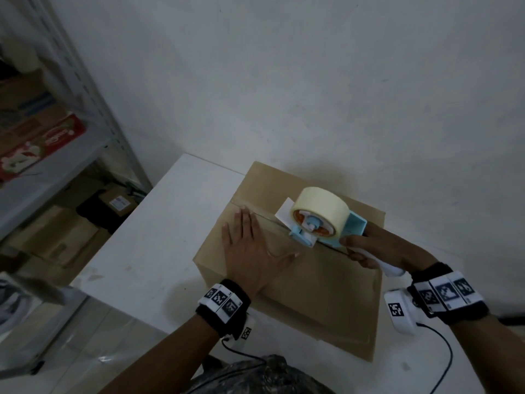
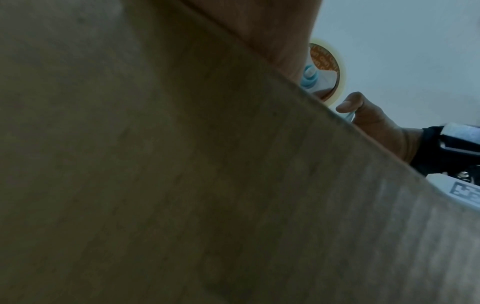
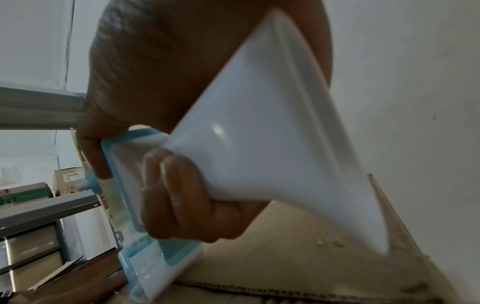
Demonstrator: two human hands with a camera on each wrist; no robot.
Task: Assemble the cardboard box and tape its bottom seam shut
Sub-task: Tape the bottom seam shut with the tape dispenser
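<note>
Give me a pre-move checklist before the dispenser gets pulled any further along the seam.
1. Left hand flat on the cardboard box, holding the flap down: ok.
2. Right hand grips the tape dispenser handle: ok.
3. Dispenser sits on the seam line: ok.
4. Tape stuck down on the far stretch of seam: cannot tell.
5. Left hand's fingers lie beside the dispenser, off its path toward the person: ok.
6. Box fully on the table: not ok; its near corner appears to overhang the edge.

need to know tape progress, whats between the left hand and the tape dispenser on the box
Head view: only bare cardboard box top and its centre seam lie between left hand and tape dispenser.
</note>
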